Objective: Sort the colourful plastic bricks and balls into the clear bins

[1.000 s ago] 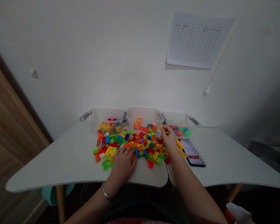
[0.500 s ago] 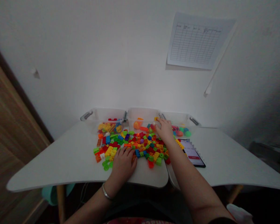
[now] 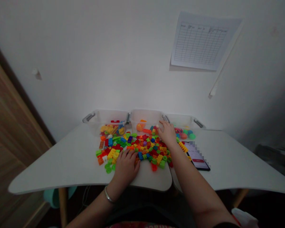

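Observation:
A pile of colourful toy building blocks [image 3: 137,144] covers the middle of the white table [image 3: 68,158]. My left hand [image 3: 125,164] lies palm down on the pile's near edge, its fingers stretched over the blocks and apart. Past the pile, my right hand [image 3: 167,131] reaches to where the middle clear bin [image 3: 146,114] and the right clear bin [image 3: 180,118] meet. Its fingers are extended, with no block visible at the tips. The palm side is hidden. Orange pieces and other pieces sit in the middle bin; green, red and blue ones show in the right bin.
A left clear bin [image 3: 111,114] holds yellow, red and blue pieces. Right of the pile lies a tablet [image 3: 198,160] with a lit screen, beside a yellow block strip [image 3: 183,147]. A printed sheet [image 3: 201,44] hangs on the wall behind the table.
The yellow block at my right fingertips no longer shows there, and those fingers have loosened. My left hand stays on the pile. The view has shifted slightly.

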{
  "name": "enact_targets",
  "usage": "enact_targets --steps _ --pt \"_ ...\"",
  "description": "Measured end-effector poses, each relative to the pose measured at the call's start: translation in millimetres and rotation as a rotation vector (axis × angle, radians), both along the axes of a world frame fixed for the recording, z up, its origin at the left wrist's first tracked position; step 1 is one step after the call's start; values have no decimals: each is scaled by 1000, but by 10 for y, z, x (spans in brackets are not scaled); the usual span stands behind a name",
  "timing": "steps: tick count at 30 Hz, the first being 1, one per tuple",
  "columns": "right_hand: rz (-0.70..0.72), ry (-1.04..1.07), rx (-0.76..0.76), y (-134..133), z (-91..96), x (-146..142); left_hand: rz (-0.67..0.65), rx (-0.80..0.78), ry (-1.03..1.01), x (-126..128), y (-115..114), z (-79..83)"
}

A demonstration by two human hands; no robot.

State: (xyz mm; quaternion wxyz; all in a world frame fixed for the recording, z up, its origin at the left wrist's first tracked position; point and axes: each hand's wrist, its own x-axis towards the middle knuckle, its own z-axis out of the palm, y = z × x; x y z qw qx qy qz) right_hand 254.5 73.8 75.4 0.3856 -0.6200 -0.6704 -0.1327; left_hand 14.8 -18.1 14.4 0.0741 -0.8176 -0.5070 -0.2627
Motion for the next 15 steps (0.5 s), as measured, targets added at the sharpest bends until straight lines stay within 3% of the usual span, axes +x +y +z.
enact_targets --steps 5,12,15 --pt "43 49 27 -25 13 10 6 -1 7 0 0 8" --pt "75 258 253 -213 35 29 -1 4 12 4 -6 3" --pt "95 222 199 -267 -53 32 1 -1 9 4 -4 6"
